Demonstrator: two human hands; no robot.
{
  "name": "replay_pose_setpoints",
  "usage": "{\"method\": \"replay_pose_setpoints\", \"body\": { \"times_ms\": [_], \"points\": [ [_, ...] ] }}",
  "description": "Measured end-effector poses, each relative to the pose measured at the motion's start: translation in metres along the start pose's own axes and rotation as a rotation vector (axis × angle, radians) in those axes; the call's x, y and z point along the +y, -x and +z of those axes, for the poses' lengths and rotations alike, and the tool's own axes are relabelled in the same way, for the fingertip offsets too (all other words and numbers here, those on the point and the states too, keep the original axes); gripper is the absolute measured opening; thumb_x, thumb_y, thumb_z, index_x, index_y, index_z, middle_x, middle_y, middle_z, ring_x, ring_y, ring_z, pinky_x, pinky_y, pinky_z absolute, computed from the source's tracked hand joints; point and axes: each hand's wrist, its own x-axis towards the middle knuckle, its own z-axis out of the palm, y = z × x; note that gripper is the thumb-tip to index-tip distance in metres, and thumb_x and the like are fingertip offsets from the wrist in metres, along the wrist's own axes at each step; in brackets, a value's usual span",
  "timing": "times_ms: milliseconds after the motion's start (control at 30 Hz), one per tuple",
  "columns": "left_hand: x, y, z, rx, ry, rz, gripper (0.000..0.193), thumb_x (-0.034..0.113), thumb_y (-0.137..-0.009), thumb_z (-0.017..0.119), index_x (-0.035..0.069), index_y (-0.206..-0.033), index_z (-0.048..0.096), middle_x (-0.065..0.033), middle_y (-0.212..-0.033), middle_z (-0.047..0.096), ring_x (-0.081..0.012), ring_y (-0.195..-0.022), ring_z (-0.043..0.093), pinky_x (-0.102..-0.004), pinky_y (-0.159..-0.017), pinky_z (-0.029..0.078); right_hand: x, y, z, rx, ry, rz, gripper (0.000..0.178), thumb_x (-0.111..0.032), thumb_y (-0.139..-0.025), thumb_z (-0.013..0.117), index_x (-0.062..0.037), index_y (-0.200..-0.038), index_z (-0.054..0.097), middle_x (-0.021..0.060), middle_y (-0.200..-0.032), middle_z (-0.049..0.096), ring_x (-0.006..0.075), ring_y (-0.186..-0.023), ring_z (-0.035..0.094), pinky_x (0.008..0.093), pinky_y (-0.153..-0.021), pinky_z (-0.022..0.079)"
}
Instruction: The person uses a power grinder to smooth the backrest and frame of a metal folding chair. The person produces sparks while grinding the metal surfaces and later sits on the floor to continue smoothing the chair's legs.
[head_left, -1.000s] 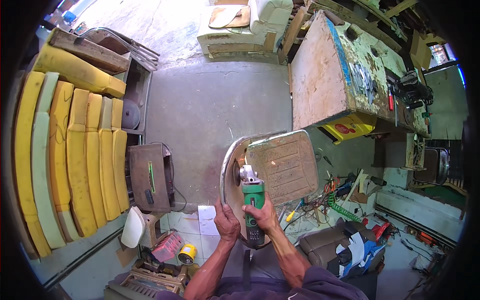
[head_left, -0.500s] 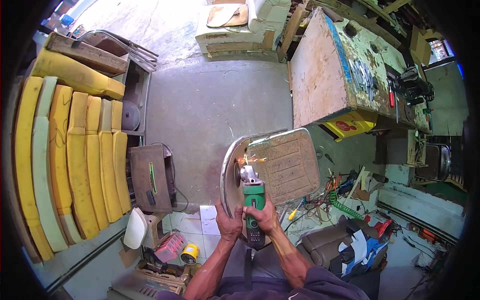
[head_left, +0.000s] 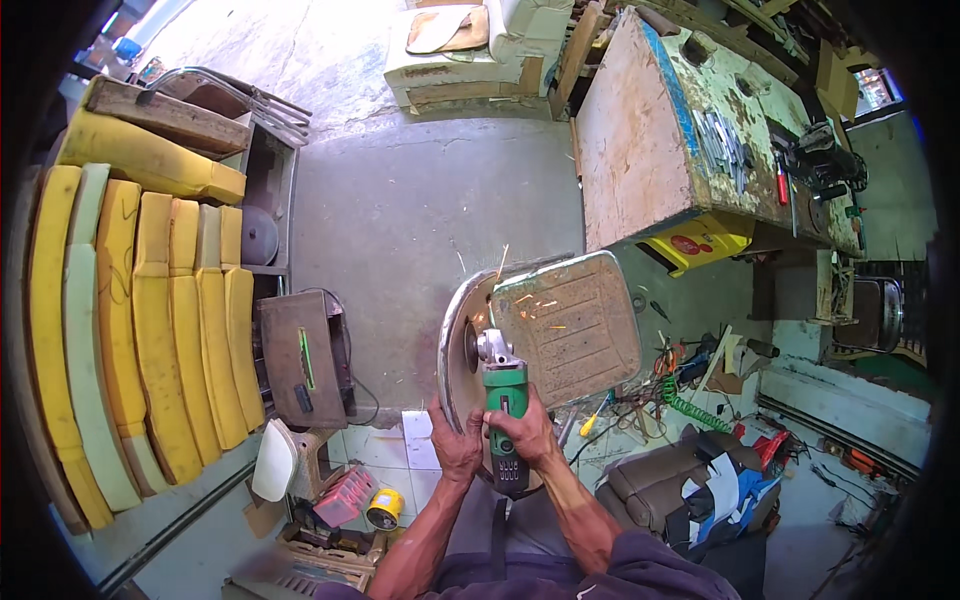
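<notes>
A green angle grinder (head_left: 507,398) is gripped in my right hand (head_left: 530,434), its fingers wrapped round the body. The disc at its head meets the inner face of a worn, curved chair backrest (head_left: 455,340) with a metal rim, and orange sparks (head_left: 535,302) scatter above and to the right. My left hand (head_left: 458,447) is closed on the backrest's near left part, its thumb close beside the grinder; some of its fingers are hidden. To the right of the grinder lies the chair's rusty, ribbed seat panel (head_left: 580,330).
Yellow foam pads (head_left: 160,330) stand stacked at left, beside a brown box (head_left: 303,350). A worn workbench (head_left: 635,140) with tools stands at right. Cables and a green coiled hose (head_left: 690,407) lie on the floor near a brown cushion (head_left: 645,487). A white armchair (head_left: 455,75) is at the far side.
The sparks now spread higher and farther over the seat panel. The grinder head has shifted slightly left against the backrest; both hands keep their holds.
</notes>
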Motion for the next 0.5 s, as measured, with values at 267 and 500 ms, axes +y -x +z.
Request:
{"method": "replay_pose_setpoints", "body": {
  "times_ms": [267,500],
  "points": [
    [-0.0018,0.0002,0.0,-0.02,0.034,-0.046,0.071,0.039,-0.096,0.075,-0.002,-0.143,0.041,-0.0226,-0.117,0.065,-0.0334,-0.107,0.066,-0.0446,-0.094,0.052,-0.0075,0.0031,0.0018,-0.015,0.001,-0.002,0.068,-0.028,-0.078,0.085,0.0014,-0.128,0.05,0.01,-0.102,0.065,0.0189,-0.088,0.066,0.0356,-0.078,0.058],
    [-0.0036,0.0,0.0001,-0.011,0.004,-0.004,0.072,0.039,-0.095,0.075,-0.002,-0.143,0.041,-0.0237,-0.118,0.065,-0.0334,-0.107,0.066,-0.045,-0.094,0.052,-0.0006,0.0018,0.0011,-0.008,0.007,-0.002,0.071,-0.031,-0.077,0.086,0.0023,-0.128,0.05,0.0104,-0.103,0.064,0.0191,-0.088,0.066,0.0352,-0.077,0.058]
  ]
}}
